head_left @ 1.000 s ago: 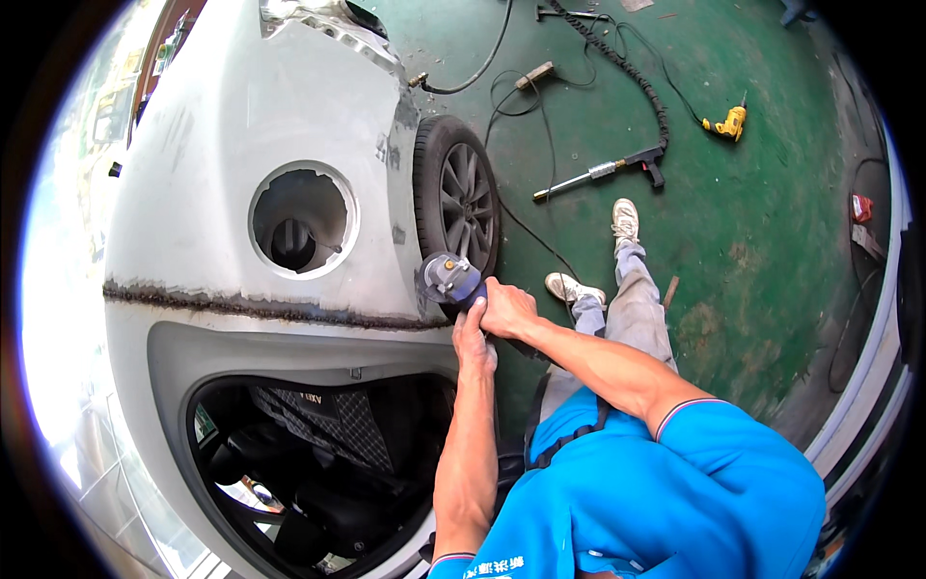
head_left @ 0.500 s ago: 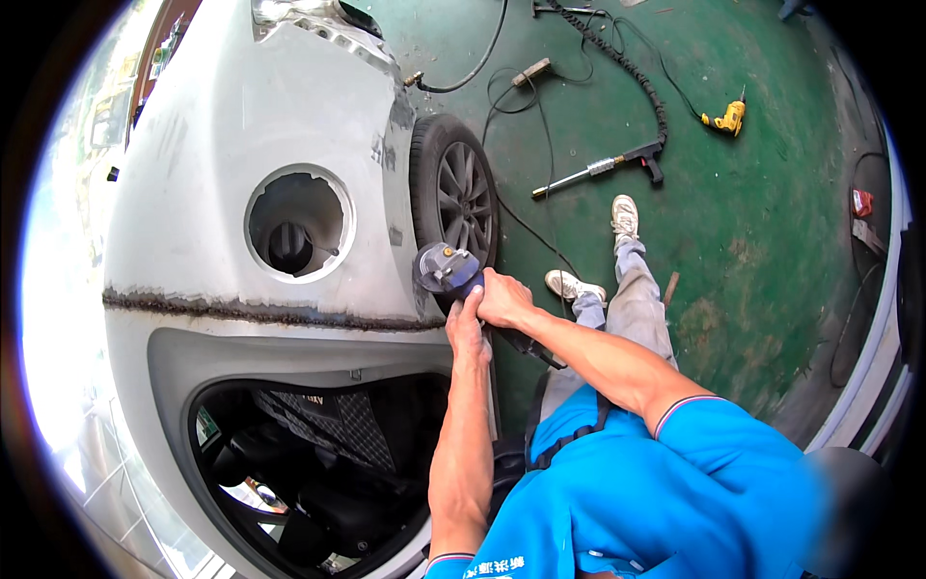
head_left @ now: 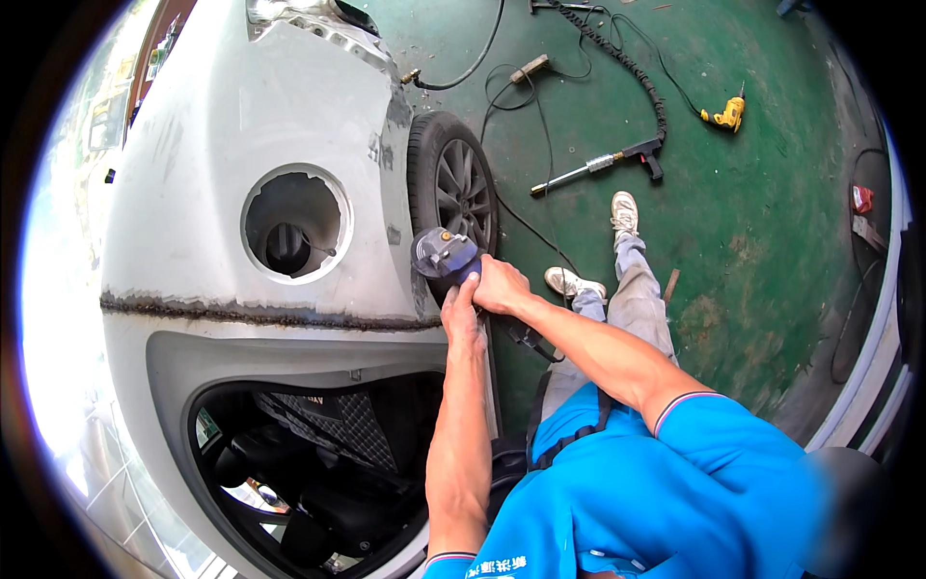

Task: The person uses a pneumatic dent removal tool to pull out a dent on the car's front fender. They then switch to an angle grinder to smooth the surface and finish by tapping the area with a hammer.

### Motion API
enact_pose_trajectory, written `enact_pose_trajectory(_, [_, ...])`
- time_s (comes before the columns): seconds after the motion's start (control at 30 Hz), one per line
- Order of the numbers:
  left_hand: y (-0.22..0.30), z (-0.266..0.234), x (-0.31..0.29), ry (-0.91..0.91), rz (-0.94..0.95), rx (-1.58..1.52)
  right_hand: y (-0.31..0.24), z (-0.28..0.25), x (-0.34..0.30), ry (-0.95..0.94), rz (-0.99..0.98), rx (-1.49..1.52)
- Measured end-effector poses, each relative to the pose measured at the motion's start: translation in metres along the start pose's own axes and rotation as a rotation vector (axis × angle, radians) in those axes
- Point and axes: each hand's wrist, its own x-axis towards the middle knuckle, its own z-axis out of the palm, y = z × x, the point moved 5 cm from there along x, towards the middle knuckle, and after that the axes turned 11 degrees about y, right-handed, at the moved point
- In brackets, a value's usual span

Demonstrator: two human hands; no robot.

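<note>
Both of my hands are closed around a dark angle grinder [head_left: 445, 252] with a grey gear head. My left hand [head_left: 462, 314] grips it from the near side, thumb pointing up along the body. My right hand [head_left: 502, 287] wraps its body just to the right. The grinder's head is at the lower edge of a grey car panel [head_left: 193, 222], beside the end of a rough, rusty weld seam [head_left: 260, 314]. Its disc is hidden beneath the head, so I cannot tell whether it touches the metal. A round opening [head_left: 262, 217] lies further left in the panel.
The car wheel [head_left: 461, 198] stands just beyond the grinder. An open window frame [head_left: 207, 386] shows dark seats inside. On the green floor [head_left: 743, 289] lie a pistol-grip tool with a long rod [head_left: 598, 164], a yellow drill [head_left: 725, 114], a power strip [head_left: 530, 68] and cables.
The grinder and both hands have shifted slightly left and toward the top of the view. The car and my view of it have also moved a little.
</note>
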Motion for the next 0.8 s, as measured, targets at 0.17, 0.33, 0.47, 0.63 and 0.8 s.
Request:
enact_pose_trajectory(0.17, [-0.008,0.000,-0.001,-0.006,0.003,-0.031,0.005,0.001,-0.002,-0.053,0.021,-0.047])
enact_pose_trajectory(0.33, [-0.015,-0.001,0.007,-0.042,0.038,-0.097,0.003,-0.001,-0.002,-0.036,0.005,-0.055])
enact_pose_trajectory(0.47, [-0.012,0.009,0.020,-0.105,0.001,-0.154,-0.005,-0.009,0.008,0.036,-0.033,-0.077])
enact_pose_trajectory(0.63, [-0.015,0.013,0.020,-0.142,0.015,-0.212,-0.002,-0.008,0.006,0.045,-0.095,-0.126])
enact_pose_trajectory(0.8, [-0.017,0.011,0.021,-0.134,0.006,-0.219,-0.002,-0.008,0.006,0.061,-0.094,-0.127])
